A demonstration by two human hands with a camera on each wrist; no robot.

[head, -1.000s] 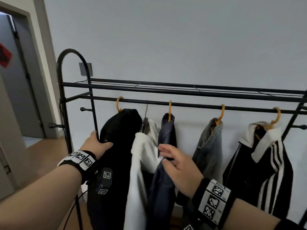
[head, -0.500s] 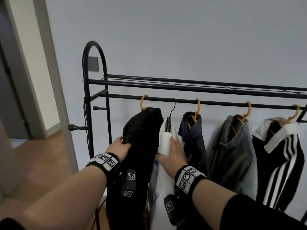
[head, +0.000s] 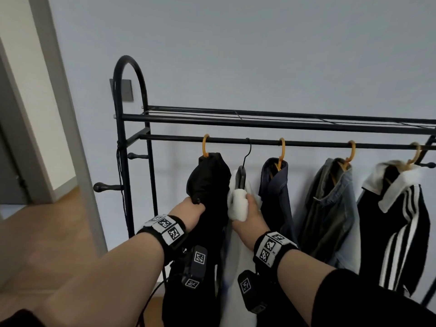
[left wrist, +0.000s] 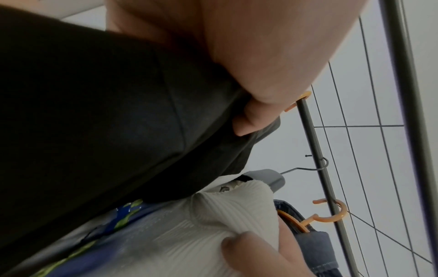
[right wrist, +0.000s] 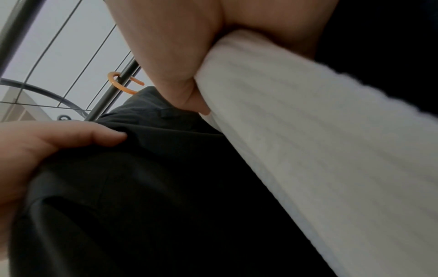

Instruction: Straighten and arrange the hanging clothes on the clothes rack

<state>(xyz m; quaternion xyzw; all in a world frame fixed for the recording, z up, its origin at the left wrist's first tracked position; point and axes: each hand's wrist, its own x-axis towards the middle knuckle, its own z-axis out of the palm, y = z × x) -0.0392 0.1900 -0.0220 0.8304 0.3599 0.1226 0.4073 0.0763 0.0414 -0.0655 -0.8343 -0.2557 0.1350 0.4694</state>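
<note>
A black metal clothes rack (head: 306, 143) holds several garments on hangers. At the left end hangs a black garment (head: 210, 182) on an orange hook. My left hand (head: 192, 210) grips its shoulder edge, thumb pressed into the cloth (left wrist: 251, 120). Beside it a white ribbed knit garment (head: 239, 206) hangs from a dark hanger with a wire hook. My right hand (head: 250, 213) holds its bunched shoulder, the thumb pinching the knit (right wrist: 189, 101). Rightward hang a navy garment (head: 274, 192), a denim jacket (head: 335, 208) and a black jacket with white stripes (head: 401, 223).
The rack stands against a pale wall, with a wire top shelf (head: 259, 114) and side pegs (head: 106, 187). A door frame (head: 54, 114) and wood floor (head: 47, 232) lie to the left. A grey wall plate (head: 126, 89) sits behind the rack's arch.
My right hand left the navy garment, moved left and took hold of the white knit garment's shoulder. My left hand stays on the black garment. The view shifted left and lower.
</note>
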